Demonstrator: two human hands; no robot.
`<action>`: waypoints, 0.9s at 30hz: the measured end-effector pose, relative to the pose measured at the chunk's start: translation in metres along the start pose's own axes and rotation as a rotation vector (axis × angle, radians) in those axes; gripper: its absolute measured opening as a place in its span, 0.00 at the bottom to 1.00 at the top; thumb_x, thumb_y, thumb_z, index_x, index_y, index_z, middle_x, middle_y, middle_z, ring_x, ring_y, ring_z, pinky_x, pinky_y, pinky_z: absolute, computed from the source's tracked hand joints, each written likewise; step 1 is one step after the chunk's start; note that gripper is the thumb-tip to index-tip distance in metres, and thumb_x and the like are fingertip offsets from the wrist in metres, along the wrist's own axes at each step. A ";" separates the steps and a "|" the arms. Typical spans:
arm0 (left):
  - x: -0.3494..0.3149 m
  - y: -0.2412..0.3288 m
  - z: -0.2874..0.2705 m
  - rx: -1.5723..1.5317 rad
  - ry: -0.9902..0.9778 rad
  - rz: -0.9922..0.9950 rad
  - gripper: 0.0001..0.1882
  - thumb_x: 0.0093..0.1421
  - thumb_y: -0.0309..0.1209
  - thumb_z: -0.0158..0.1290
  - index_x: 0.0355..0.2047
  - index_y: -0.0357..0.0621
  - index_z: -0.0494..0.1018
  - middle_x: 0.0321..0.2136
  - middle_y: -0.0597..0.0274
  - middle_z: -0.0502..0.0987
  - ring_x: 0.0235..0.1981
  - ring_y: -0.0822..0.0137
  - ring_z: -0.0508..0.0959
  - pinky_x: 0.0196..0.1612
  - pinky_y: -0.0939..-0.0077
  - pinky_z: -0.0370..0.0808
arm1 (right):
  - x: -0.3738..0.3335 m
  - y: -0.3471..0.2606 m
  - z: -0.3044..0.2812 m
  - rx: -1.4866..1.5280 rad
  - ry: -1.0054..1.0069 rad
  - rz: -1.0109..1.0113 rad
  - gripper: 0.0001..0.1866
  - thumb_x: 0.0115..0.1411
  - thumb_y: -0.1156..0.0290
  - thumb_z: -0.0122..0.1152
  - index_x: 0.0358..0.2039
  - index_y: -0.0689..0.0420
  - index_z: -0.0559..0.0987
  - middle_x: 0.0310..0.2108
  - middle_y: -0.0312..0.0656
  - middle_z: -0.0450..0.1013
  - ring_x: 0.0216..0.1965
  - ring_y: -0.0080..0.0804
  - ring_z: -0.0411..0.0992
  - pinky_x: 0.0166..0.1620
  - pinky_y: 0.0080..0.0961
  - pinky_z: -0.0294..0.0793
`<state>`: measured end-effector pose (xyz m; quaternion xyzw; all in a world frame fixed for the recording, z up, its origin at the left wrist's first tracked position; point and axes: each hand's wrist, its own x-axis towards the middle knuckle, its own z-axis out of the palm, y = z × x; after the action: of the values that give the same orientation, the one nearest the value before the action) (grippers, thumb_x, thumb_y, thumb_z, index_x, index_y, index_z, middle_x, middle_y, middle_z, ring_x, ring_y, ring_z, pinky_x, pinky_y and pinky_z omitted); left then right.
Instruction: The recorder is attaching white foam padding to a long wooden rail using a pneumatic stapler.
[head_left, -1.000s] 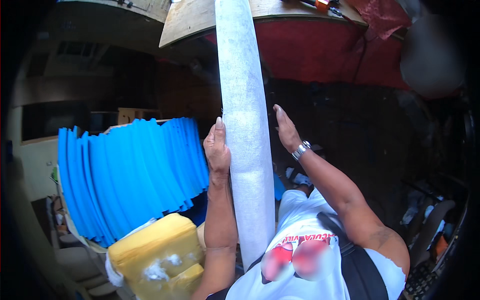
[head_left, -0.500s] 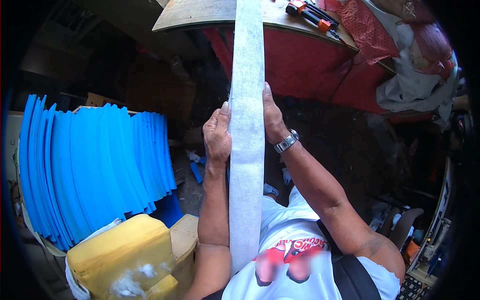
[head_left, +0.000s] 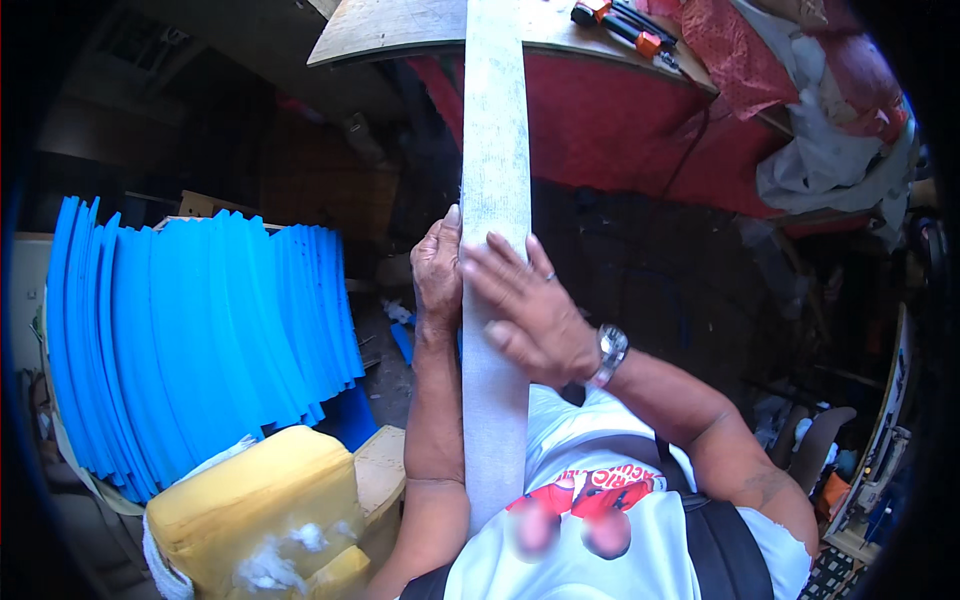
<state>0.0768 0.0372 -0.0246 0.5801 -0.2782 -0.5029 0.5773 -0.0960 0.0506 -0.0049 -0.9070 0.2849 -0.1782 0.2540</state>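
A long, narrow board-like piece with a pale grey fabric face runs from against my body to the wooden table ahead. My left hand grips its left edge, thumb up along the side; the other fingers are partly hidden. Flat across the grey face lies my right hand, fingers spread and slightly blurred, with a watch on that wrist. I cannot make out what is under the fabric.
Curved blue foam sheets stand stacked at left. Before them sits a yellow foam block with white fluff. On the table lie an orange-and-black tool and, at its right, red patterned cloth.
My right hand has left the piece's right edge and come back toward me, onto its grey face. My left hand keeps its hold on the left edge.
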 end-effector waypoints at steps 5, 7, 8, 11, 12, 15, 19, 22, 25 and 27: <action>0.004 -0.002 -0.008 -0.107 -0.078 0.039 0.21 0.75 0.42 0.46 0.41 0.38 0.80 0.31 0.62 0.82 0.32 0.77 0.79 0.35 0.80 0.77 | 0.059 0.074 0.016 0.320 0.550 0.125 0.38 0.71 0.42 0.37 0.73 0.54 0.57 0.73 0.60 0.49 0.76 0.54 0.42 0.73 0.59 0.42; 0.009 -0.005 -0.011 -0.108 -0.072 0.064 0.20 0.75 0.42 0.46 0.41 0.38 0.80 0.31 0.63 0.82 0.32 0.76 0.79 0.35 0.80 0.77 | 0.049 0.065 0.033 0.038 0.421 -0.058 0.39 0.70 0.39 0.34 0.72 0.52 0.60 0.74 0.53 0.50 0.77 0.52 0.38 0.72 0.64 0.40; 0.006 -0.005 -0.015 -0.122 -0.049 0.086 0.20 0.75 0.42 0.46 0.42 0.38 0.79 0.32 0.63 0.82 0.31 0.76 0.79 0.35 0.80 0.77 | 0.034 0.027 0.019 0.078 0.301 -0.012 0.40 0.69 0.38 0.33 0.71 0.53 0.62 0.74 0.50 0.50 0.77 0.51 0.37 0.71 0.65 0.39; -0.001 0.001 -0.017 -0.097 -0.067 0.023 0.20 0.75 0.43 0.45 0.45 0.38 0.78 0.33 0.62 0.82 0.31 0.76 0.80 0.35 0.79 0.78 | 0.002 -0.025 0.006 0.007 0.090 -0.064 0.39 0.68 0.41 0.39 0.69 0.57 0.64 0.73 0.51 0.54 0.76 0.49 0.45 0.73 0.59 0.33; -0.002 0.004 -0.018 -0.073 -0.099 -0.008 0.21 0.75 0.43 0.45 0.46 0.38 0.78 0.33 0.62 0.82 0.31 0.75 0.80 0.35 0.79 0.79 | -0.005 -0.035 0.007 0.039 0.061 -0.063 0.39 0.68 0.41 0.40 0.69 0.58 0.64 0.73 0.51 0.55 0.75 0.48 0.47 0.74 0.58 0.32; -0.004 0.004 -0.023 -0.175 -0.171 -0.017 0.23 0.74 0.46 0.44 0.45 0.37 0.77 0.34 0.61 0.83 0.33 0.74 0.82 0.36 0.78 0.80 | -0.023 -0.041 0.013 0.204 0.050 -0.208 0.36 0.69 0.47 0.45 0.68 0.61 0.65 0.71 0.54 0.56 0.74 0.46 0.51 0.74 0.56 0.35; 0.001 -0.008 -0.034 -0.151 -0.177 0.075 0.24 0.74 0.47 0.44 0.46 0.37 0.78 0.35 0.60 0.83 0.36 0.73 0.83 0.37 0.78 0.82 | -0.027 -0.014 0.027 0.290 0.278 -0.193 0.35 0.71 0.46 0.38 0.69 0.57 0.65 0.70 0.56 0.58 0.73 0.49 0.54 0.72 0.58 0.47; -0.002 -0.002 -0.028 -0.192 -0.195 0.065 0.21 0.75 0.44 0.43 0.46 0.39 0.78 0.36 0.61 0.83 0.38 0.74 0.83 0.39 0.80 0.83 | 0.020 0.040 0.030 0.171 0.306 0.015 0.38 0.70 0.43 0.31 0.71 0.55 0.61 0.73 0.51 0.53 0.75 0.44 0.50 0.72 0.56 0.50; 0.001 -0.008 -0.034 -0.212 -0.178 0.012 0.21 0.75 0.43 0.43 0.46 0.39 0.78 0.36 0.61 0.83 0.38 0.74 0.83 0.39 0.80 0.83 | 0.079 0.091 0.029 0.170 0.433 0.068 0.43 0.70 0.39 0.27 0.74 0.59 0.51 0.76 0.52 0.42 0.77 0.47 0.40 0.73 0.54 0.46; -0.001 -0.001 -0.026 -0.214 -0.126 -0.034 0.20 0.76 0.41 0.43 0.47 0.39 0.78 0.36 0.61 0.83 0.37 0.75 0.83 0.39 0.81 0.82 | 0.090 0.094 0.030 0.246 0.484 0.112 0.44 0.70 0.37 0.26 0.74 0.59 0.49 0.76 0.53 0.40 0.77 0.48 0.38 0.73 0.54 0.45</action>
<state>0.0992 0.0487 -0.0296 0.4870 -0.2489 -0.5750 0.6085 -0.0524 -0.0607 -0.0658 -0.7833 0.3632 -0.4084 0.2961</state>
